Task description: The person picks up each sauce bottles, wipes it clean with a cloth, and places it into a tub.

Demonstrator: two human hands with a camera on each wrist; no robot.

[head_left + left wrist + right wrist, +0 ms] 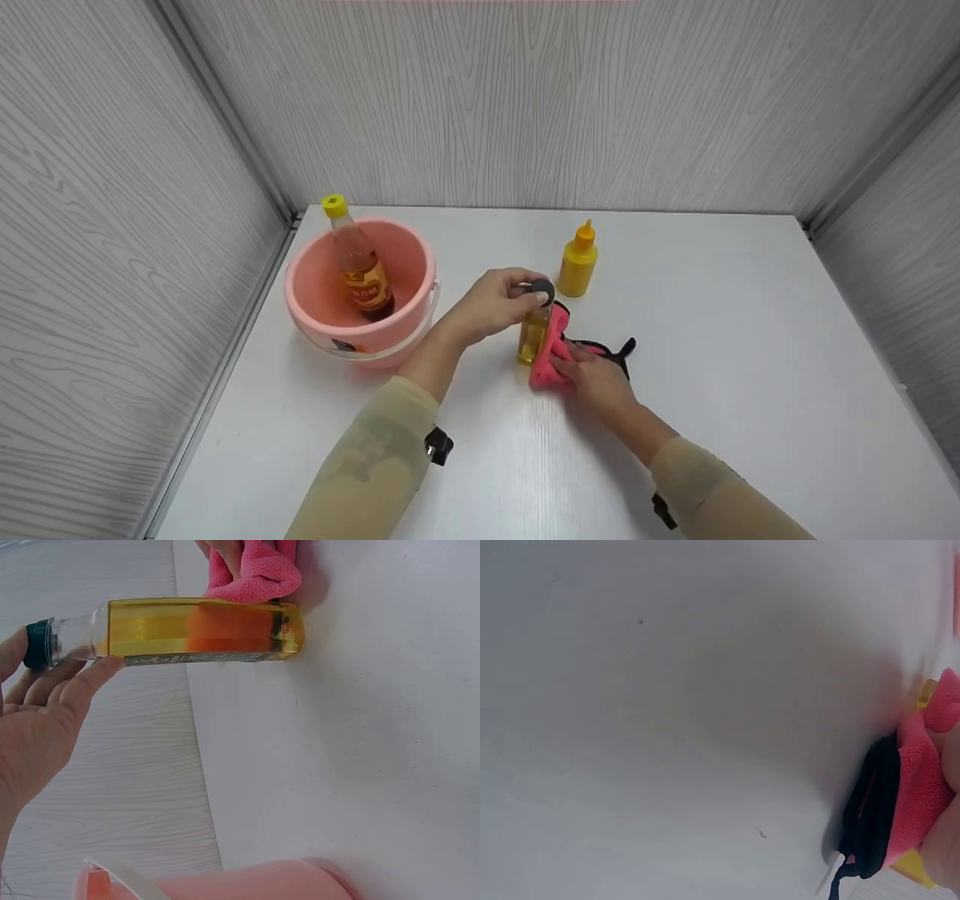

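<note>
Bottle [534,335] stands upright on the white table [750,390], long axis vertical, dark cap [541,289] pointing up. We note clear glass with yellow liquid. In the left wrist view the bottle [202,630] shows a label strip along its side; we cannot read it.

Left hand [495,304]: fingertips curled round the cap, gripping the top of the bottle. Right hand [596,379]: fingers curled round a pink cloth [551,352], pressing it against the bottle's right side, low down near the base. The cloth has black trim [615,349] that trails onto the table to the right.

Table surface is smooth, white and slightly glossy. Farther back, a yellow squeeze bottle [577,260] stands upright, near but apart from the held bottle. To the left, a pink bucket [360,289] holds a second, taller bottle [358,262] leaning against its wall, yellow cap uppermost; its label is orange-brown with writing too small to read.

Grey wood-grain panels [525,97] enclose the table on three sides.
</note>
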